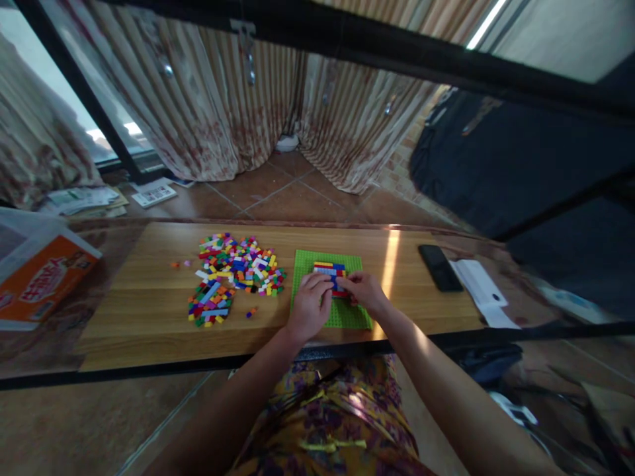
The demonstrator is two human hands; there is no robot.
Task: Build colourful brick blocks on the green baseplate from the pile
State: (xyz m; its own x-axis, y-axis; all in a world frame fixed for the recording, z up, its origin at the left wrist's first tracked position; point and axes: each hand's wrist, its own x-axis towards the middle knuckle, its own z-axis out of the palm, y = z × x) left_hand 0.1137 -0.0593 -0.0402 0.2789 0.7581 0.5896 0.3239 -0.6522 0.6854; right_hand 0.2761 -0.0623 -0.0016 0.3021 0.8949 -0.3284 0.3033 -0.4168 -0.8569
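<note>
A green studded baseplate (307, 262) lies on the wooden table in front of me. On it stands a low build of toy building bricks (330, 267), with red, blue, white and yellow pieces showing. My left hand (310, 307) lies over the left side of this build, its fingers curled against the bricks. From the other side, my right hand (366, 291) presses its bent, closed fingers to the build's right edge. Any small brick between the right fingertips is too small to make out. Both hands partly cover the build and the plate.
A pile of loose colourful bricks (238, 264) spreads left of the plate, with a few stray bricks (252, 312) nearby. Right of it lie a black phone (440, 268) and white papers (479, 284). A box with an orange label (47, 277) stands far left. Black bars cross above.
</note>
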